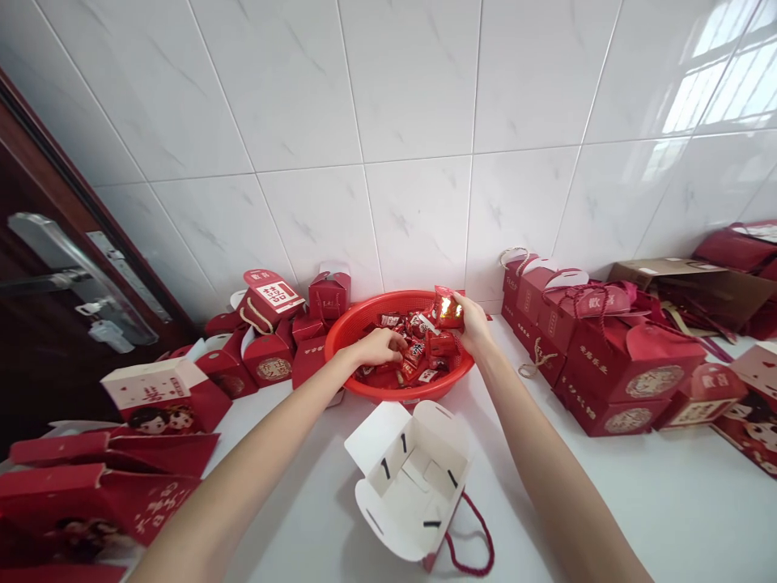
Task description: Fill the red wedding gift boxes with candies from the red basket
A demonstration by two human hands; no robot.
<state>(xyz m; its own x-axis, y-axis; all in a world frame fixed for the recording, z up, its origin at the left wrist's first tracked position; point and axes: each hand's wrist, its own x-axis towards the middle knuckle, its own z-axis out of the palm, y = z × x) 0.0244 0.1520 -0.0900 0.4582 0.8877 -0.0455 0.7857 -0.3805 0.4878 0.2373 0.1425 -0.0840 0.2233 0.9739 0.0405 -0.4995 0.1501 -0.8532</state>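
Note:
A red plastic basket [338,350] stands against the wall, holding several small wrapped candies [418,353]. My left hand [377,348] reaches into it from the left, with curled fingers down among the candies; what they pinch, if anything, is hidden. At the basket's right rim my right hand [473,322] is closed on a shiny red and gold candy packet [447,309], raised above the pile. In front of the basket is an open gift box [413,478] with a white inside and flaps spread. Its dark red cord handle [489,534] lies on the white table.
Red gift boxes [267,356] crowd the left side, with larger red boxes [54,502] nearer me. Stacked red boxes [613,364] line the right, beside a brown cardboard box [685,279]. White tiled wall [413,105] rises behind; a dark door [36,227] is at left.

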